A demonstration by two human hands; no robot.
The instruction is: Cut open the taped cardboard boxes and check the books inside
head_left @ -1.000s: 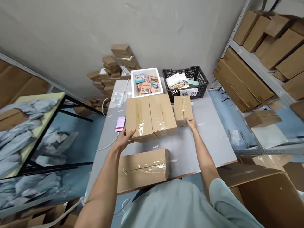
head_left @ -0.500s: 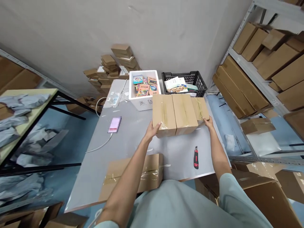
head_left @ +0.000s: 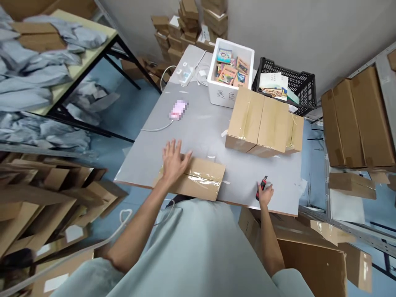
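Observation:
A taped cardboard box [head_left: 204, 175] lies at the table's front edge. My left hand [head_left: 175, 163] is over its left part with fingers spread and palm down; whether it presses on the box is hard to tell. At the front right, my right hand [head_left: 265, 195] has its thumb and fingers closed on a red and black utility knife [head_left: 261, 186], still low at the tabletop. Farther back, two larger cardboard boxes [head_left: 258, 123] and a smaller cardboard box [head_left: 295, 130] stand side by side, apart from both hands.
A white foam box [head_left: 221, 95] of small colourful packs and a black crate [head_left: 305, 93] with booklets stand at the back. A pixelated phone [head_left: 178, 109] with a cable lies on the left of the grey table [head_left: 201, 128]. Shelving and cartons flank the sides.
Both hands have let go of the row of boxes at the back. My left hand has moved to the front box, my right to the knife. The view has swung left and down.

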